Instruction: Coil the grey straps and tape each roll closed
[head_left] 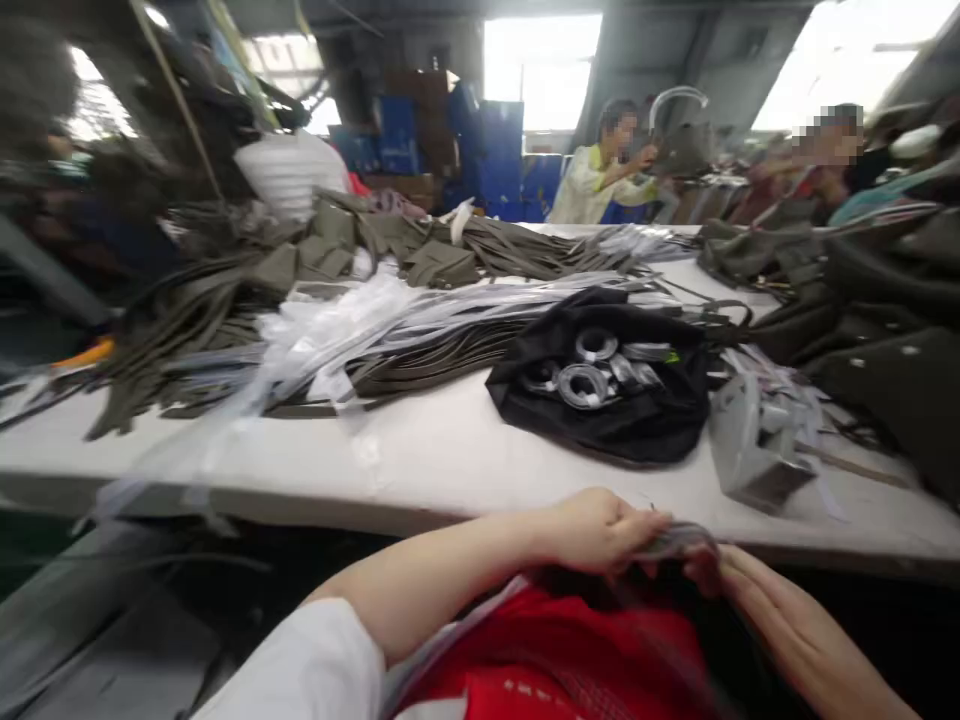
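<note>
Left hand (600, 530) and right hand (772, 600) pinch a blurred dark strip (679, 540) between them. Red cloth (570, 650) just below grip. Beyond grip: black bag (630, 435) holding clear coils (602, 387); grey box (733, 435) right of bag.

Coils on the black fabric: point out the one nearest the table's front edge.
The full, round front ring; the other coils all lie farther back.
</note>
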